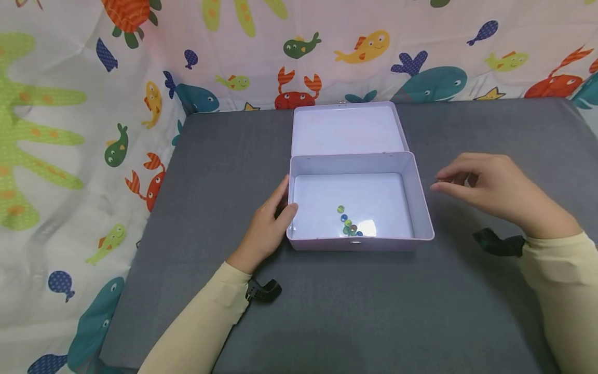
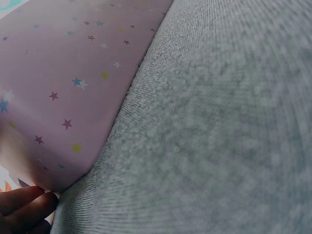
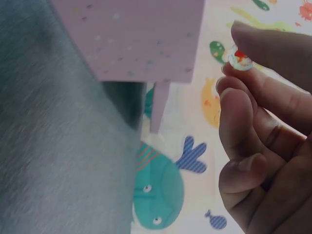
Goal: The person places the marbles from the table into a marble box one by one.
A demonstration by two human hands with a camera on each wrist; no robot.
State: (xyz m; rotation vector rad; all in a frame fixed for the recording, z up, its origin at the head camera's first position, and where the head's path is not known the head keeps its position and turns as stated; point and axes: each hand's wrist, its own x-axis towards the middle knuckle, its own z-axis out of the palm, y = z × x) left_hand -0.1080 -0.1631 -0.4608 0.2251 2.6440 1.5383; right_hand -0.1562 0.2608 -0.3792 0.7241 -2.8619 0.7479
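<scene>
5 or so marbles (image 1: 348,224) are already lying inside the open tin box (image 1: 420,208), clustered near its front wall. 1 more marble (image 3: 240,59), clear with a red fleck, is sitting pinched in the grip of the right hand (image 1: 495,189), which is hovering just to the right of the box, apart from it; judging by this, that marble is not yet in. The left hand (image 1: 266,228) is resting with relaxed fingers against the box's left wall, steadying it. Beyond both hands, the lid (image 1: 345,130) is lying flat on the grey bench (image 1: 327,311), and a sea-creature cloth (image 1: 70,156) is hanging behind. Nothing is blocking the box's opening.
</scene>
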